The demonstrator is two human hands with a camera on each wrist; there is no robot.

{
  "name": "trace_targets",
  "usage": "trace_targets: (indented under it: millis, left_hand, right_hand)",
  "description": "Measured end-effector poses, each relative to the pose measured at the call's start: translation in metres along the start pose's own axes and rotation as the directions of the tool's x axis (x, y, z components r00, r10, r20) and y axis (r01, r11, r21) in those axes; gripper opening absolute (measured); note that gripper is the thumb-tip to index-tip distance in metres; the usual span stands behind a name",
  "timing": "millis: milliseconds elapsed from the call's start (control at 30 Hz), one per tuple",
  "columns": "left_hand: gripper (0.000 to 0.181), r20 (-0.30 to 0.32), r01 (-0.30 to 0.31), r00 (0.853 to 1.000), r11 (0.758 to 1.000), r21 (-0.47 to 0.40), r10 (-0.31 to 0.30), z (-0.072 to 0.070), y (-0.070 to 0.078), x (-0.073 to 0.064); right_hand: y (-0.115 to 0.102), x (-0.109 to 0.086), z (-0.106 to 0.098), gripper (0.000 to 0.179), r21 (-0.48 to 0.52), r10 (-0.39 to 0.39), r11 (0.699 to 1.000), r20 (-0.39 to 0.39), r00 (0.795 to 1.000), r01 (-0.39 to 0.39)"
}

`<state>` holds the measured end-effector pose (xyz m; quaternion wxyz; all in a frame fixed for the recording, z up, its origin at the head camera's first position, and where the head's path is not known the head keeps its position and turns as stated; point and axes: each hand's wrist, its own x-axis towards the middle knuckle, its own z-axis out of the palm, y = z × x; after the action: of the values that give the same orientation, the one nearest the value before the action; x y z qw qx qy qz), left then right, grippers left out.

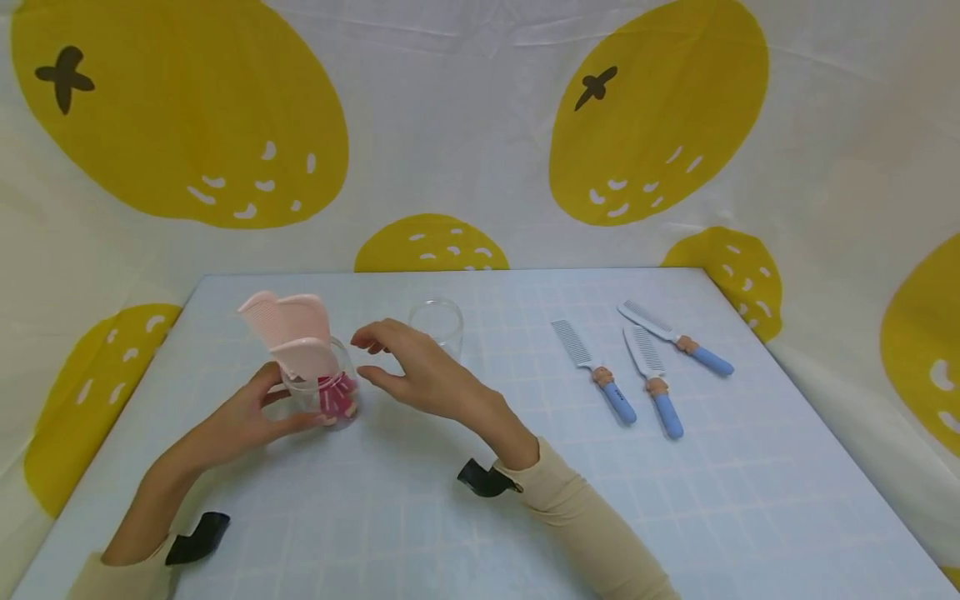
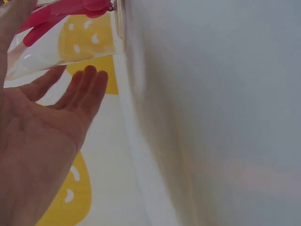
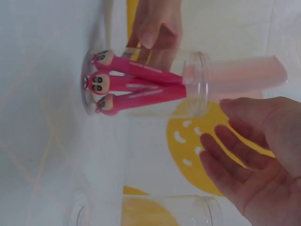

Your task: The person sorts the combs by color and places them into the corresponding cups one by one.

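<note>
A clear jar (image 3: 141,113) stands upright on the table, holding three combs with pale pink heads (image 1: 303,321) sticking out of the top. Their dark pink handles (image 3: 150,87), each ending in a small cartoon figure, point down inside it. My left hand (image 1: 251,421) holds this jar low on its left side, thumb in front and fingers behind. On the other side, my right hand (image 1: 420,367) hovers by the rim with loosely bent fingers and nothing in them. A second clear jar (image 1: 437,312) stands behind the right hand, which partly hides it.
Three combs with blue handles lie spread on the right of the table: a left one (image 1: 596,371), a middle one (image 1: 654,382) and a far one (image 1: 675,337). A white cloth (image 1: 450,125) with yellow fruit shapes hangs behind the pale blue table (image 1: 480,533).
</note>
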<state>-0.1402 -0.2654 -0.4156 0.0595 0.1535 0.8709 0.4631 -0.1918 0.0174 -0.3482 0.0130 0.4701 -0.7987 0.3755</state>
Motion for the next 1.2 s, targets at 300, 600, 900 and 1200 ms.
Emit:
trace_targets:
  millis: [300, 600, 900, 1200]
  left_hand:
    - [0.065, -0.033, 0.01, 0.999, 0.993, 0.116, -0.006, 0.0, 0.003, -0.016]
    - [0.043, -0.099, 0.039, 0.995, 0.975, 0.219, -0.017, 0.014, 0.006, -0.029]
    - [0.018, -0.068, 0.047, 0.997, 0.978, 0.202, -0.034, 0.033, 0.018, -0.033]
    - [0.022, -0.054, -0.098, 0.993, 0.988, 0.116, 0.105, 0.056, 0.039, -0.025]
  right_hand:
    - [0.011, -0.018, -0.002, 0.028, 0.028, -0.066, 0.997, -0.096, 0.993, 0.069]
    - [0.025, -0.038, -0.007, 0.024, 0.041, -0.064, 0.997, -0.155, 0.986, 0.071]
    - [0.037, -0.056, -0.016, 0.019, 0.06, -0.102, 0.991, -0.227, 0.969, 0.119]
    - [0.047, -0.078, -0.029, 0.021, 0.047, -0.063, 0.996, -0.235, 0.97, 0.076]
